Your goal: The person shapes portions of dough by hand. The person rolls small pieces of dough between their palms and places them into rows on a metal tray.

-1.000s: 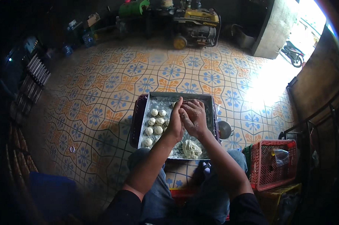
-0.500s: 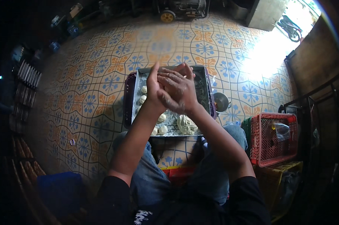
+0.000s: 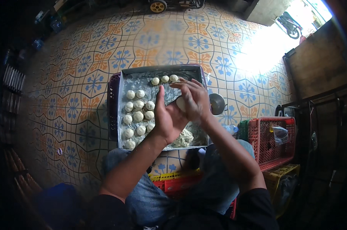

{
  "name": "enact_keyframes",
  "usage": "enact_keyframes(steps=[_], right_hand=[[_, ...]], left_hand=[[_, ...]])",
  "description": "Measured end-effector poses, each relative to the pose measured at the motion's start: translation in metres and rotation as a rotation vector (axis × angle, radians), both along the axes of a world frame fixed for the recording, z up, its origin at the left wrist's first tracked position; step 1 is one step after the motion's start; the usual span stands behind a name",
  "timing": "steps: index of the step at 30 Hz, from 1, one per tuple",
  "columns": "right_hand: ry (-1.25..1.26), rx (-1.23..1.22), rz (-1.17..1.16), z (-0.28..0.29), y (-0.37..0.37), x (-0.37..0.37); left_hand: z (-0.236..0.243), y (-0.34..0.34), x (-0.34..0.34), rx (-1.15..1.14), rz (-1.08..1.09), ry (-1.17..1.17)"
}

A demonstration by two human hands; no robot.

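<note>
My left hand (image 3: 169, 120) is cupped with its thumb up, a pale dough ball (image 3: 181, 103) against its palm. My right hand (image 3: 196, 99) curls its floury fingers over that ball, partly hiding it. Both are above a floured metal tray (image 3: 121, 96) that holds several round dough balls (image 3: 138, 116) in rows on the left and three (image 3: 165, 79) near the far edge. A rough lump of dough (image 3: 183, 140) lies in the tray's near right corner, under my forearms.
The tray sits on a dark purple crate (image 3: 113, 92). A metal pot (image 3: 218, 100) stands right of it. Red (image 3: 275, 159) and yellow (image 3: 279, 174) crates are at lower right, a dark metal frame (image 3: 315, 101) beside them. A wheeled machine (image 3: 158, 6) stands across the tiled floor.
My hands, earlier pressed together with fingers overlapping, have parted slightly, showing the ball between them. The view has shifted, uncovering more dough balls in the tray.
</note>
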State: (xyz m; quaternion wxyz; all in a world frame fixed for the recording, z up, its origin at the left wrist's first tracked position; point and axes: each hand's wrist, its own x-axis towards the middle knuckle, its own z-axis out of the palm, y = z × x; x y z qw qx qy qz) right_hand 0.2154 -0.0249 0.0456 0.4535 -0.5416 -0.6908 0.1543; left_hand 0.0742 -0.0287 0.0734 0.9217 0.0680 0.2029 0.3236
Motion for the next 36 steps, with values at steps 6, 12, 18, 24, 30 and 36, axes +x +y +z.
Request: enact_keyframes(steps=[6,12,18,24,30,36], right_hand=[[-0.075,0.186,0.209,0.001,0.006,-0.018],[0.275,-0.164,0.055,0.01,-0.005,-0.017],[-0.307,0.158,0.254,0.014,-0.003,0.007],[-0.105,0.044,0.058,0.003,-0.016,-0.03],[-0.282,-0.009,-0.031,0.0,0.009,0.01],[-0.409,0.051,0.147,0.014,-0.014,-0.022]], left_hand=[[-0.016,0.035,0.0,0.091,0.049,-0.011],[-0.018,0.005,0.007,0.191,-0.105,-0.029],[-0.003,0.015,-0.005,0.039,-0.075,-0.118],[-0.029,0.017,-0.014,0.275,-0.052,-0.26],[-0.016,0.012,-0.011,0.002,0.006,-0.067],[-0.018,0.016,0.002,0.074,0.277,0.296]])
